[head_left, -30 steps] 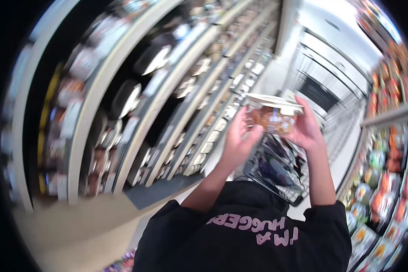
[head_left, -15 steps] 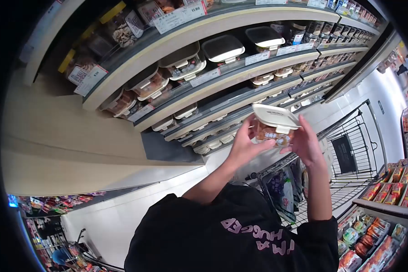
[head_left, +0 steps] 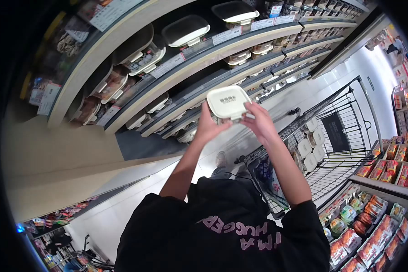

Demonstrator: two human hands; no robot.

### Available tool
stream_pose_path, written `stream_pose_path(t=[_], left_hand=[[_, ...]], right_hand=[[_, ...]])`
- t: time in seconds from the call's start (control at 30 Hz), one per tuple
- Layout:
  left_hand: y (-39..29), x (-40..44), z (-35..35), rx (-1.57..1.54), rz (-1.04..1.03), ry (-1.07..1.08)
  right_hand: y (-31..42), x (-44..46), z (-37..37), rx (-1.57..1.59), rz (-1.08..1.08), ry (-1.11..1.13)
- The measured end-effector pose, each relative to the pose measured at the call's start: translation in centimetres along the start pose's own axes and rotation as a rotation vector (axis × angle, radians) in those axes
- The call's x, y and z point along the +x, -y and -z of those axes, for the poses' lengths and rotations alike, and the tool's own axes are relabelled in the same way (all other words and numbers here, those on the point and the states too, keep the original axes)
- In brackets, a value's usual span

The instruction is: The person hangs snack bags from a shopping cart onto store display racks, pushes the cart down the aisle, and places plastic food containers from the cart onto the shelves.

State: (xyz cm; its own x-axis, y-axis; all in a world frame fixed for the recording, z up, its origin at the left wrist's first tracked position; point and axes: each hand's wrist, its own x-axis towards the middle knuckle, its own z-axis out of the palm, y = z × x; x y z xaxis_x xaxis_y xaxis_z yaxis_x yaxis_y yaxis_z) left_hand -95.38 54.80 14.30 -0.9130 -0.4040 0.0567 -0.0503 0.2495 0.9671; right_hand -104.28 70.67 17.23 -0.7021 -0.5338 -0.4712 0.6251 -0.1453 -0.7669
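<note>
A clear container with a white lid [head_left: 228, 100] is held up in front of the shelves, its lid facing me. My left hand [head_left: 209, 124] grips its left side, with the thumb along the near edge. On the right side, my right hand [head_left: 259, 121] holds it by the lid corner and near edge. The container's contents are mostly hidden under the lid. Similar lidded containers [head_left: 186, 31] stand on the shelf beyond.
A wire shopping cart [head_left: 344, 167] stands to the right, holding several white-lidded containers [head_left: 310, 162] and some bags. Shelving [head_left: 177, 75] curves across the left and top. Packaged food [head_left: 371, 240] fills a display at the lower right.
Both hands have moved left with the container and tilted it, so its lid now faces me. The view has turned, and the cart's white-lidded containers now show.
</note>
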Motion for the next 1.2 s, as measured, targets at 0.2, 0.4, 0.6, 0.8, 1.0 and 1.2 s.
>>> stream_pose_path(t=[0.2,0.4,0.6,0.8,1.0,1.2], left_hand=[[2.0,7.5,3.2,-0.097,-0.106,0.026],[5.0,12.5,5.0,-0.104,0.140,-0.182],[13.1,19.1,5.7,-0.182,0.106,-0.464],[14.2,20.7,7.2,0.009,0.095,-0.409],[15.0,21.4,7.1,0.203,0.046,-0.422],[15.7,20.4,6.8,0.368,-0.003,-0.440]], right_hand=[[0.6,8.2,-4.0,-0.066,0.122,-0.008],[0.7,14.9,-6.9,-0.647,0.542,-0.275],[0.3,18.2,-9.4,-0.743,0.463,-0.480],[-2.5,21.5,-8.7,-0.590,0.510,-0.609],[-2.3,17.8,-9.0,-0.458,0.450,-0.506],[-3.5,17.0,-8.7,-0.481,0.497,-0.523]])
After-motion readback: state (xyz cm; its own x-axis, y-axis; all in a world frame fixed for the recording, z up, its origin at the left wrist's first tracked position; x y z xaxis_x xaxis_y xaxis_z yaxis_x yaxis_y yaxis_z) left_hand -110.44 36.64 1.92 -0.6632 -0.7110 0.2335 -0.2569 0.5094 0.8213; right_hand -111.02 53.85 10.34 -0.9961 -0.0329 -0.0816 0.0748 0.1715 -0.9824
